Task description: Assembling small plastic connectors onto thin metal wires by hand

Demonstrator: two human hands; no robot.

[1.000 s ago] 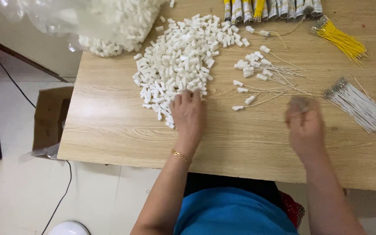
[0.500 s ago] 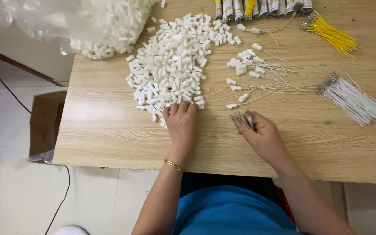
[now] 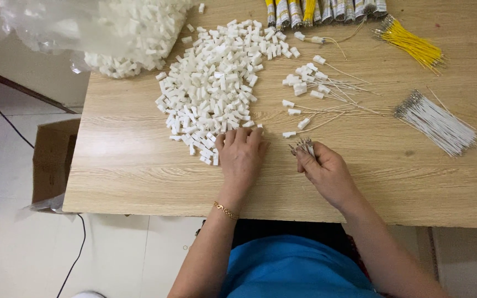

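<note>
The right hand pinches a bunch of wires; a loose grip could scatter them. The left hand lies flat and empty at the connector pile, and could knock pieces off the table.

So around the wooden table: a clear plastic bag of white pieces slumps over its far left corner, a bundle of yellow wires lies near the far right, and taped bundles line the far edge. An open cardboard box sits on the floor left of the table, with a black cable trailing nearby.
</note>
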